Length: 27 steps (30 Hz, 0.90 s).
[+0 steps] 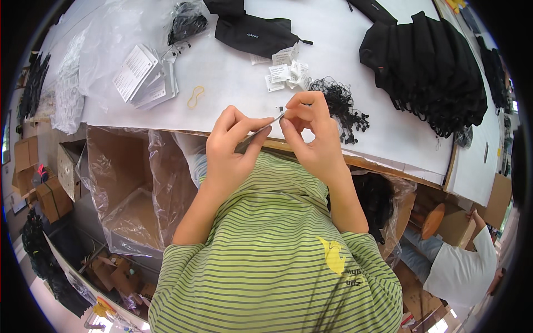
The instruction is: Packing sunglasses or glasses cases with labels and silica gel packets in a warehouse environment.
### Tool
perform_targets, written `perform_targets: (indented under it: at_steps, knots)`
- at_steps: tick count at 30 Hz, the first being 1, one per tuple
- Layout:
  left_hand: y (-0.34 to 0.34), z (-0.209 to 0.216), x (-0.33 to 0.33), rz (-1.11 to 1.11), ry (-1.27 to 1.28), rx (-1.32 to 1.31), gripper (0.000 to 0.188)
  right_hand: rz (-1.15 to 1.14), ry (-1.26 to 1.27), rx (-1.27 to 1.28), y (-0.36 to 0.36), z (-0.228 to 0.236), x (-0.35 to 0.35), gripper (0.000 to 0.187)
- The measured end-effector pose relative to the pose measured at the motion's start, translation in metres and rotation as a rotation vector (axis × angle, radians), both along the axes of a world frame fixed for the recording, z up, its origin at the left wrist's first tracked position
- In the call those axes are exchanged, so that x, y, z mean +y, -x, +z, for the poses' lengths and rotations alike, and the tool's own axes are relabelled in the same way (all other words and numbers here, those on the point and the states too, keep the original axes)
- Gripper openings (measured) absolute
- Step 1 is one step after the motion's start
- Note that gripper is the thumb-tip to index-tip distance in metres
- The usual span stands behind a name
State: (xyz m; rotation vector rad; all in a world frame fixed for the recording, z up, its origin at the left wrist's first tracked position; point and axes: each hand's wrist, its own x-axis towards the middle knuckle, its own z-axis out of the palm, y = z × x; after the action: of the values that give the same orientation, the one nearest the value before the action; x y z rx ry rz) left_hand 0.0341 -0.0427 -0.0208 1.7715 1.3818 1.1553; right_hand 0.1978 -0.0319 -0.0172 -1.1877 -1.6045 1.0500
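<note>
Just over the table's near edge, my left hand [227,145] is closed in a pinch on a thin card [276,118], seen nearly edge-on. My right hand [313,133] pinches at the card's far end, thumb and forefinger meeting; what those fingertips grip is too small to make out. A tiny black piece [281,109] shows by the fingertips. Right behind my right hand lies a tangled heap of black tag strings [336,105]. Small white printed labels [286,75] are scattered beyond my hands. Further left is a stack of white printed cards [136,75].
Black fabric pouches [255,36] lie at the back, with a large pile of them [425,72] at right. A yellow rubber band [195,97] rests left of my hands. Below the table, a plastic-lined cardboard box [122,177] stands at left. Another person [461,261] is at lower right.
</note>
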Motion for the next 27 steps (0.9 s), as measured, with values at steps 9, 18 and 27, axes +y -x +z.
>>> perform_targets:
  at_steps: [9, 18, 27]
  knots:
    - [0.009, 0.006, 0.001, -0.081, -0.045, 0.02, 0.028, -0.016, 0.088, 0.106, -0.007, 0.0, -0.002, 0.012]
    - [0.02, -0.004, 0.012, -0.352, 0.72, -0.634, 0.014, 0.015, 0.013, 0.011, -0.012, 0.003, -0.005, 0.009]
    - [0.008, -0.009, 0.03, -0.414, 0.646, -0.56, 0.011, 0.06, 0.332, 0.321, -0.019, -0.007, -0.002, 0.011]
